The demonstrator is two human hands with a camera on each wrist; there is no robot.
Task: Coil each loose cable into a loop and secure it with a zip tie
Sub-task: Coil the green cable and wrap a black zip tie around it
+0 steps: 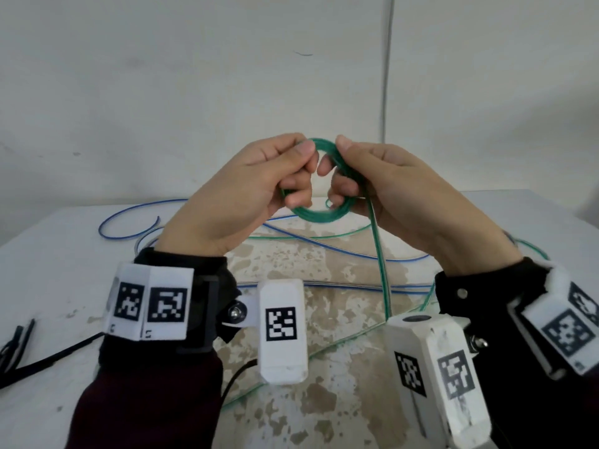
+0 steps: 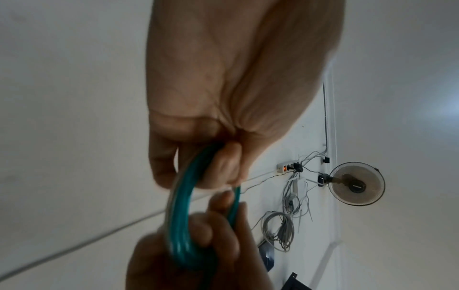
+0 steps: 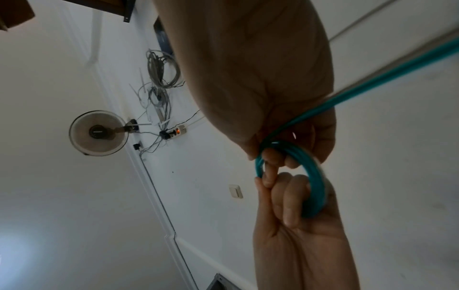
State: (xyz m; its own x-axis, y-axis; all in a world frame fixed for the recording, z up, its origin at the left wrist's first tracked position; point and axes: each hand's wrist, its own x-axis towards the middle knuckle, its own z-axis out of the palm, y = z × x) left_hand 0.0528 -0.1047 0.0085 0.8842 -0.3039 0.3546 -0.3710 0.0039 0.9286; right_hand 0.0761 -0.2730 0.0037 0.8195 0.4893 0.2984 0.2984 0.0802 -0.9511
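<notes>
Plain white walls close off the far side of a white table (image 1: pixel 55 254) whose paint has flaked away in mottled beige patches near its middle. From the head view, the green cable (image 1: pixel 324 215) is a glossy, translucent plastic cord wound into a small round coil, held up above the table between both hands. The left hand (image 1: pixel 246 192) grips the coil's left side, thumb on top and fingers curled under. The right hand (image 1: pixel 392 189) grips the coil's right side in the same way, and a loose tail of green cable drops from it down to the table. A thin blue cable (image 1: pixel 129 218) snakes in loose curves across the table behind the coil, and black zip ties (image 1: pixel 16 338) lie at the table's left edge. Both wrists carry white blocks printed with black square marker codes; no readable words.

From the left wrist view, the left hand (image 2: pixel 236 88) has its fingers curled around the coil's smooth teal strands (image 2: pixel 181 215), with the right hand (image 2: pixel 198 255) clasping the coil's other end. A round wall fan (image 2: pixel 356 183) and a power strip (image 2: pixel 288 166) sit on the wall beyond the coil.

From the right wrist view, the right hand (image 3: pixel 261 78) pinches the coil (image 3: pixel 318 188) with curled fingers, the left hand (image 3: pixel 298 235) closed on it opposite, and the tail runs off taut away from the coil.
</notes>
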